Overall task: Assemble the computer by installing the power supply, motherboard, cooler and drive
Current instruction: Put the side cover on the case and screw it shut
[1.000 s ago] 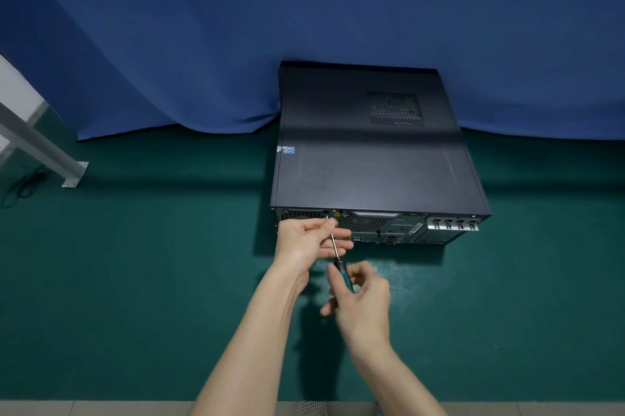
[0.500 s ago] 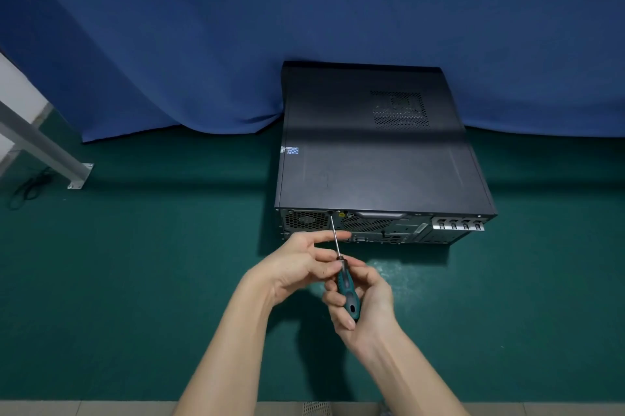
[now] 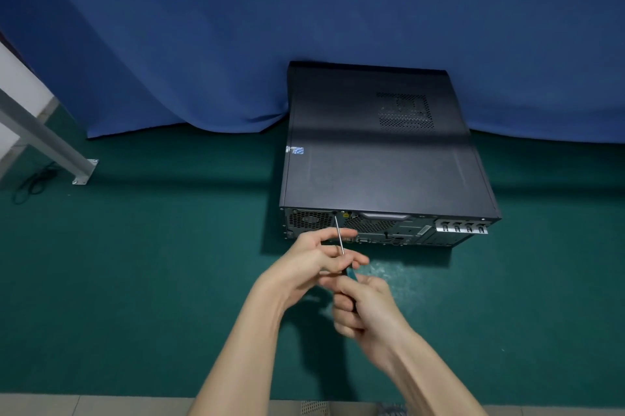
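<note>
The computer case [image 3: 382,162] lies flat on the green mat [image 3: 152,263], lid closed, its far end against the blue cloth [image 3: 236,26] and its rear panel [image 3: 406,229] facing the person. What matters here is the line of the screwdriver [image 3: 339,236]. Its thin shaft runs up and away from the hands, leaning slightly left, and its tip meets the rear panel close under the lid's edge, beside the fan grille, at what looks like a screw. So the work lies straight ahead of the fingers and a little above them, with the tool's long axis pointing into the panel. The left hand [image 3: 311,260] is the nearer one to the case. Its fingers are stretched almost straight and rest against the bare shaft as a guide; whether the thumb closes on the metal from behind I cannot tell. The right hand [image 3: 372,307] sits lower and nearer the person, fingers curled snugly round the teal and black handle, most of which they hide. I judge a rear screw is being driven, so the next turn needs the tip kept square in the head.
</note>
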Motion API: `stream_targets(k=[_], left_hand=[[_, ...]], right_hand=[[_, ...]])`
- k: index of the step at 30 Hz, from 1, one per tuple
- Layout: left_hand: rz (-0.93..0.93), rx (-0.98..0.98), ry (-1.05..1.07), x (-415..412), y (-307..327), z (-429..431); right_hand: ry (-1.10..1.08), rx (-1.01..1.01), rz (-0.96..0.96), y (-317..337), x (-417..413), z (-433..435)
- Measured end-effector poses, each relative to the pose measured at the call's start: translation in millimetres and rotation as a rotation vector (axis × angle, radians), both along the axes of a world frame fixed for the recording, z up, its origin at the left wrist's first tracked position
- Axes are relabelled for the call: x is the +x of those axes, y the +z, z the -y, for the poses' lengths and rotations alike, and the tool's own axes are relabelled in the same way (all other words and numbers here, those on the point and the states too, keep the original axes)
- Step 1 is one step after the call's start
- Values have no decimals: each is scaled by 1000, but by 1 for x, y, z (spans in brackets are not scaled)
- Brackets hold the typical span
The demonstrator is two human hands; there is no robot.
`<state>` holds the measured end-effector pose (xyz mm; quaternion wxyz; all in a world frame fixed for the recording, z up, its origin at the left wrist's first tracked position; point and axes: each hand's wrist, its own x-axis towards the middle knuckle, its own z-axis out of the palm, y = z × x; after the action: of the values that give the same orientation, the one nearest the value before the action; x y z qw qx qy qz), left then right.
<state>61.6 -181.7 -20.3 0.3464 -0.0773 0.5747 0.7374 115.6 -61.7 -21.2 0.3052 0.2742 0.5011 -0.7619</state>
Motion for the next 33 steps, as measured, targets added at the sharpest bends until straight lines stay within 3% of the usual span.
stream_targets(k=[2,4,8,9,11,13,15,16,19,20,21,24,26,33], left_hand=[[19,66,-22,1,1,3],[-5,-32,2,1,4,0],[-79,-276,89,-2,7,-15],[-93,-305,105,-1,7,-17],[-68,-242,121,2,6,-12],[0,-91,88,6,7,-4],[-24,-130,82,5,7,-2],[-45,-200,101,2,7,-5],[-55,-368,184,2,5,-20],[-63,-404,202,2,3,-23],[-82,-438,217,3,2,-24],[-162,-477,226,7,1,-18],[-169,-455,212,9,1,-12],[23,-150,337,18,-4,1]], right_hand=[[-71,-148,93,1,-3,0],[-48,-163,112,1,-1,0],[183,480,-40,-11,5,8],[168,554,-42,-13,5,10],[115,385,23,-10,3,8],[79,17,152,-6,-2,1],[63,-190,203,-4,-4,-8],[53,-153,199,-6,-4,-8],[53,283,50,-9,0,2],[42,308,27,-11,-1,3],[34,263,42,-11,-2,2],[31,-178,207,-5,-6,-3],[23,-299,216,-5,-5,-4],[111,-81,81,-6,11,-2]])
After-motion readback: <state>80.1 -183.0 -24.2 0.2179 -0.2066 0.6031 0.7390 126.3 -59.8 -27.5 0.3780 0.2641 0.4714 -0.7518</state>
